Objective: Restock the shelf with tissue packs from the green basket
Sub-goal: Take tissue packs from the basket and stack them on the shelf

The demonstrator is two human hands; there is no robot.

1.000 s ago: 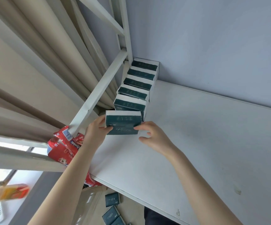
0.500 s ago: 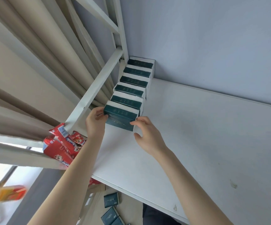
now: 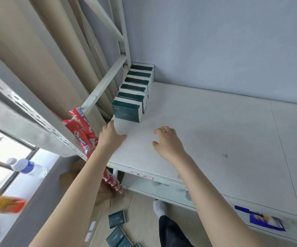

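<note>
Six tissue packs (image 3: 134, 94) stand in row on shelf (image 3: 215, 131), L rear corner, by wall (image 3: 215, 41). L hand (image 3: 111, 135) and R hand (image 3: 167, 141) (both empty, fingers loosely spread) sit just short of front pack (image 3: 127, 112), no contact. Spare packs (image 3: 116, 219) lie on floor (image 3: 144, 211).

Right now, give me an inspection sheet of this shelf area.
Surface: white shelf board, one small dark mark.
Job's things: six dark green tissue packs in a row at the left end, reaching the back wall; more packs on the floor; green basket not seen.
Clutter: red snack packets hang left of the shelf.
Hands: left hand and right hand open, empty, apart from the packs.
Cables: nothing seen.
Surroundings: beige curtain, water bottle at the window.
</note>
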